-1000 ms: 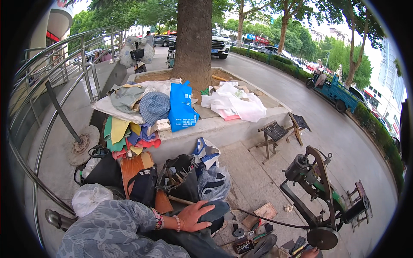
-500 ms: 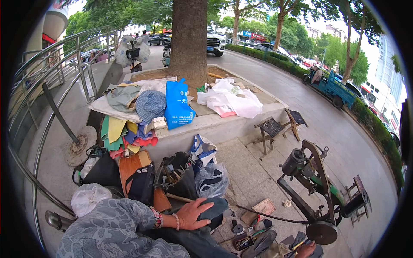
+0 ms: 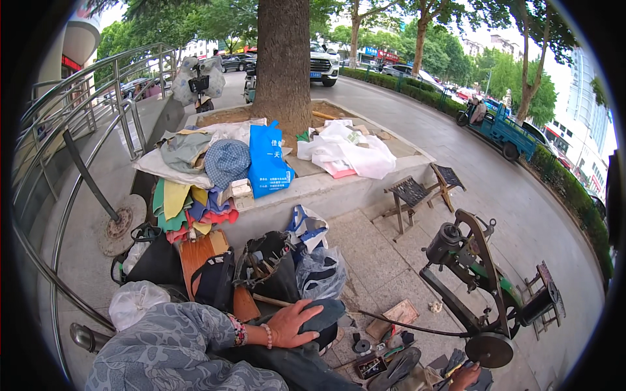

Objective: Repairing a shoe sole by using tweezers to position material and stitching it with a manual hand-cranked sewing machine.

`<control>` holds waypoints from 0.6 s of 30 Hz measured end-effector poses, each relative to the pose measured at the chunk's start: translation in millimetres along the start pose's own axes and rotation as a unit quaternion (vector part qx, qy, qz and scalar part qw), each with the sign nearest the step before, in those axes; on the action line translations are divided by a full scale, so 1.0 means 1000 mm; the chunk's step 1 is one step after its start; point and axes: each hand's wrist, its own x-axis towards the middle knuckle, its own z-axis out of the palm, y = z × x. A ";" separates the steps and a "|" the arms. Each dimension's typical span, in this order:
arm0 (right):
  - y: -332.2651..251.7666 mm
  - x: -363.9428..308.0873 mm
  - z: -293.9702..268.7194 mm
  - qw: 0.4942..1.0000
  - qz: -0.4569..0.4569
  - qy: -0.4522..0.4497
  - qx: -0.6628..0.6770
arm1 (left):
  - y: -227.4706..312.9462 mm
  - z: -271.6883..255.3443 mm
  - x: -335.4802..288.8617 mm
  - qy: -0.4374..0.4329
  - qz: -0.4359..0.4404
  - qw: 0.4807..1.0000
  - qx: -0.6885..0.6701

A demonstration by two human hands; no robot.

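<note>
My left hand [image 3: 295,326], with a beaded bracelet at its wrist, lies flat on dark grey cloth [image 3: 324,315] over my knee. Its fingers are spread and it grips nothing. At the lower right my right hand [image 3: 465,376] is low among dark flat scraps [image 3: 450,365], just below the round wheel [image 3: 489,350] of a hand-cranked sewing machine [image 3: 482,260]. Its fingers are partly hidden, so I cannot make out whether it holds anything. Left of it lie a dark shoe sole [image 3: 403,366] and a small box of bits [image 3: 371,367].
A black bag of tools [image 3: 268,267], a clear plastic bag [image 3: 323,277] and an orange-brown board [image 3: 203,251] stand ahead of my knees. Two folding stools [image 3: 407,199] are by the kerb. A blue bag [image 3: 266,163] and cloths [image 3: 173,199] rest on the tree planter's ledge [image 3: 313,195].
My right hand has risen slightly toward the machine's wheel. My left hand stays on the dark cloth, and the whole view has shifted a little.
</note>
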 end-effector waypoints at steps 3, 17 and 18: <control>0.017 0.010 -0.019 0.992 -0.029 0.019 -0.119 | -0.003 0.001 -0.003 0.007 -0.008 1.000 0.007; -0.030 -0.005 0.026 0.975 -0.034 -0.107 0.189 | -0.003 0.000 -0.004 0.017 -0.006 1.000 -0.001; -0.034 0.000 0.018 0.997 -0.048 -0.049 0.025 | -0.003 0.000 -0.006 0.020 -0.012 1.000 0.002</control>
